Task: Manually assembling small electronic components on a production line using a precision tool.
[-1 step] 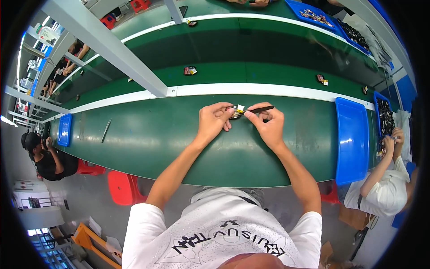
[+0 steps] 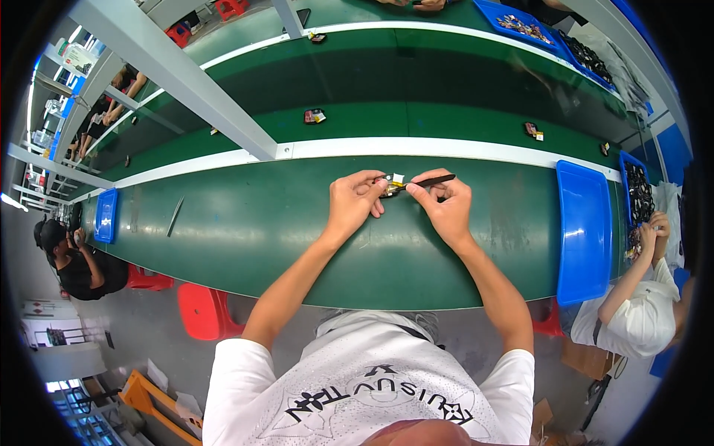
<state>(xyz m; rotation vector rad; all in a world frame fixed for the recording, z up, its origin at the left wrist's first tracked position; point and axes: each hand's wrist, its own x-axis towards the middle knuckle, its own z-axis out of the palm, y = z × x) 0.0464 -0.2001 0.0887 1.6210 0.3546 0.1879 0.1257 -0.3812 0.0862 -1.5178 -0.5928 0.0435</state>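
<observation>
Over the green worktop (image 2: 245, 223), my left hand (image 2: 352, 202) pinches a small dark electronic part (image 2: 390, 192) with a white tab and a yellow piece on it. My right hand (image 2: 446, 209) grips a slim black tool (image 2: 435, 181), perhaps tweezers, between thumb and fingers. Its tip points left and meets the part or lies right beside it; which of the two I cannot tell. Fingers of both hands cover some of the part.
Blue trays stand at the right (image 2: 584, 238) and far left (image 2: 107, 215). A thin metal strip (image 2: 175, 216) lies left. Beyond the white rail (image 2: 416, 147), similar small parts (image 2: 314, 116) rest on a green belt. A grey post (image 2: 186, 82) slants overhead. Co-workers sit on both sides.
</observation>
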